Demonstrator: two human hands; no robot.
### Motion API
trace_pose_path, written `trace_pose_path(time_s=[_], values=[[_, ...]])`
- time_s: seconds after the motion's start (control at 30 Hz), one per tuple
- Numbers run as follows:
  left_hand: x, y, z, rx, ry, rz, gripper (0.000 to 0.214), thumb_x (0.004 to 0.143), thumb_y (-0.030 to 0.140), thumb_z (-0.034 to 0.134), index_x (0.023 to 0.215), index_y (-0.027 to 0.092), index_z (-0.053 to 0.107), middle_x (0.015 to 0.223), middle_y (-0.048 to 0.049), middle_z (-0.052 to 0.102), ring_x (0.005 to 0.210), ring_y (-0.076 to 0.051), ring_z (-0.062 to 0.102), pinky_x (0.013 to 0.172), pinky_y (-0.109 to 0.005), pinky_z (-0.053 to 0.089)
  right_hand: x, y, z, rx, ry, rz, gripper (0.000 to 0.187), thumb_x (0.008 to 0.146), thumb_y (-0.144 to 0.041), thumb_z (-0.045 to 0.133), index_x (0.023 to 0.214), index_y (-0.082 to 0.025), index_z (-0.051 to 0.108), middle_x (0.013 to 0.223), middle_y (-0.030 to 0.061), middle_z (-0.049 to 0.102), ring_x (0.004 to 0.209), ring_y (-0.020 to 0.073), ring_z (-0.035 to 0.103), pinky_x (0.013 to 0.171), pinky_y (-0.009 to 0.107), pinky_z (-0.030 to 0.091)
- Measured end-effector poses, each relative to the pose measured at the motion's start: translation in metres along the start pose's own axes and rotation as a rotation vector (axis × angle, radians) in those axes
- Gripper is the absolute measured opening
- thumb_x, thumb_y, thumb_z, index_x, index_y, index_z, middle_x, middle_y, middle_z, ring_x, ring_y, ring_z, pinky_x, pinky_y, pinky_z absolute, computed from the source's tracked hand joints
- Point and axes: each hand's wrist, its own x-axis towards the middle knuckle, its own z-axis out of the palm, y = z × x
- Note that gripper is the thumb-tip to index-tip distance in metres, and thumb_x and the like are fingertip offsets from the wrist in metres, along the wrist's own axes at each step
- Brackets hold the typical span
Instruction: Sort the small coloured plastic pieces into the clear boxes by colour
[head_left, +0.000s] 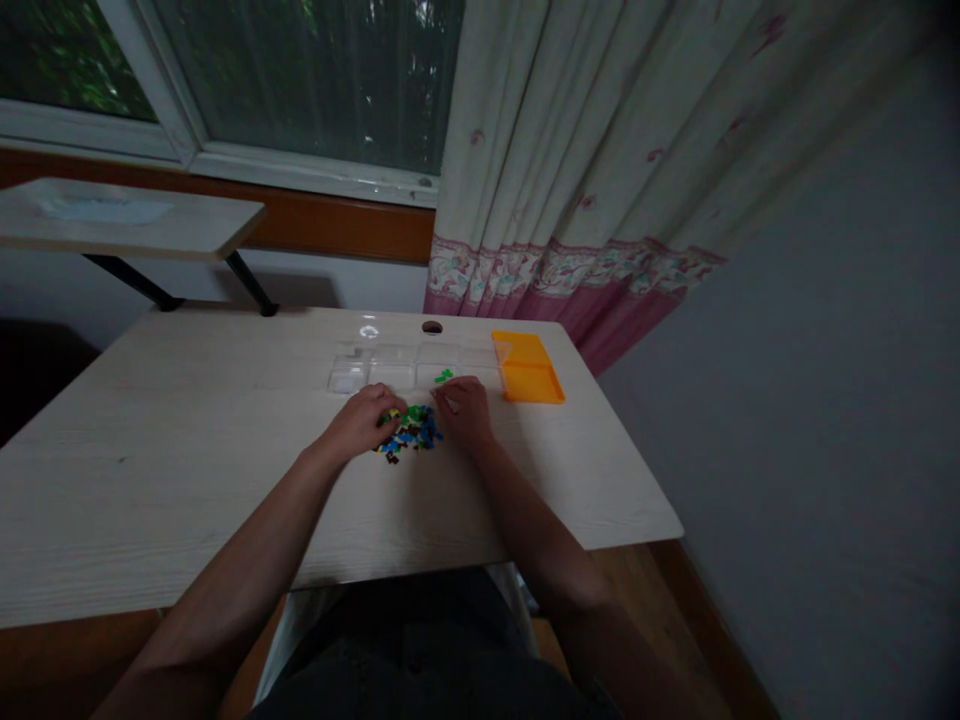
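Note:
A heap of small coloured plastic pieces [414,430], mostly blue, green, yellow and dark brown, lies on the table between my hands. My left hand [366,418] is at the heap's left edge, its bent fingers closed over the pieces; what they pinch is too small to name. On the other side, my right hand [466,408] has its fingertips drawn together just above and right of the heap, and their contents cannot be made out. Behind the hands is a clear divided plastic box [394,374]. Several green pieces [444,376] are in one of its compartments.
An orange plastic tray or lid [534,382] lies at the right end of the clear box. The pale wooden table [225,450] has a round cable hole [432,327] at the back. A raised shelf [135,225] stands back left. A curtain [570,200] hangs behind.

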Motion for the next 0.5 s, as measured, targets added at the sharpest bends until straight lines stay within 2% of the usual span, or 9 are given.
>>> trace_pose_path(time_s=[0.2,0.3,0.37,0.5], values=[[-0.001,-0.003,-0.009,-0.042,0.019,-0.048,0.025,0.081,0.019,0.060,0.102,0.020,0.072,0.097,-0.0064,0.061,0.094,-0.022,0.058,0.089,-0.037,0.048,-0.002,-0.011,-0.001,-0.003,-0.275,-0.133,0.012,0.087,-0.029,0.072,0.097,-0.026,0.079,0.101,0.0027,0.073,0.106,0.0204,0.058,0.099,0.036,0.040],[-0.003,-0.007,-0.017,-0.102,0.020,-0.111,0.024,0.081,0.022,0.059,0.100,0.019,0.073,0.095,-0.0060,0.062,0.084,-0.019,0.059,0.081,-0.033,0.049,-0.004,-0.016,-0.001,0.003,-0.326,-0.143,0.013,0.087,-0.029,0.073,0.098,-0.027,0.079,0.104,0.0032,0.073,0.108,0.0210,0.057,0.100,0.037,0.039],[-0.005,-0.011,-0.023,-0.149,0.006,-0.148,0.023,0.083,0.025,0.058,0.098,0.018,0.073,0.093,-0.0061,0.064,0.080,-0.018,0.060,0.075,-0.030,0.049,-0.004,-0.018,-0.001,0.000,-0.275,-0.109,0.015,0.088,-0.027,0.071,0.101,-0.026,0.078,0.103,0.0037,0.073,0.108,0.0214,0.058,0.099,0.038,0.040],[-0.008,-0.020,-0.029,-0.198,-0.025,-0.181,0.022,0.081,0.025,0.056,0.092,0.017,0.074,0.088,-0.0053,0.066,0.078,-0.017,0.061,0.071,-0.027,0.049,-0.003,-0.020,-0.003,0.004,-0.032,0.012,0.023,0.096,-0.022,0.058,0.112,-0.024,0.074,0.097,0.0046,0.074,0.100,0.0200,0.062,0.093,0.036,0.042]])
